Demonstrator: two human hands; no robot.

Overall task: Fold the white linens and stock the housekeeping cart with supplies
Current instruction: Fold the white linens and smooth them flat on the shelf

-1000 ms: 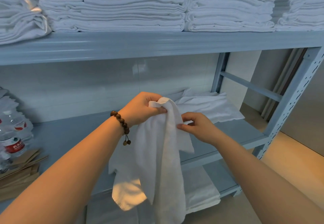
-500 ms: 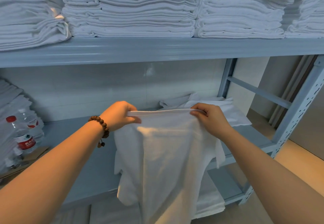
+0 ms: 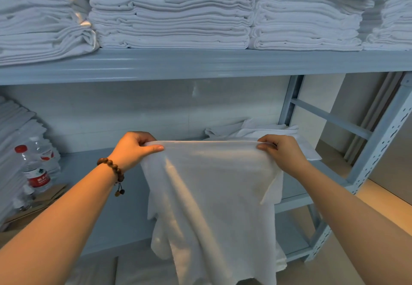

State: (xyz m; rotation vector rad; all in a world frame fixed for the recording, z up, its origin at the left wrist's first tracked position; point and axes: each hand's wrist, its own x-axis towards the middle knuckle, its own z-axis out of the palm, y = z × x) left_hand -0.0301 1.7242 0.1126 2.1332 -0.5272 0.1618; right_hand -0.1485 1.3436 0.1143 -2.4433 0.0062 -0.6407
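A white towel (image 3: pixel 214 200) hangs in front of the middle shelf, its top edge stretched level between my hands. My left hand (image 3: pixel 133 148), with a bead bracelet on its wrist, pinches the left corner. My right hand (image 3: pixel 281 151) pinches the right corner. The towel's lower part hangs in loose folds and runs out of the frame at the bottom. Behind the towel, loose white linen (image 3: pixel 267 130) lies on the grey-blue shelf (image 3: pixel 93 173). No cart is in view.
Stacks of folded white linens (image 3: pixel 171 15) fill the upper shelf (image 3: pixel 200 64). Water bottles (image 3: pixel 35 168) and more folded linen (image 3: pixel 13 133) stand at the left of the middle shelf, with cardboard (image 3: pixel 44 200) under them. A perforated upright (image 3: pixel 376 151) frames the right side.
My hands have moved apart, from bunched together on the towel to its two top corners, and the towel now spreads flat. The view has tilted up slightly.
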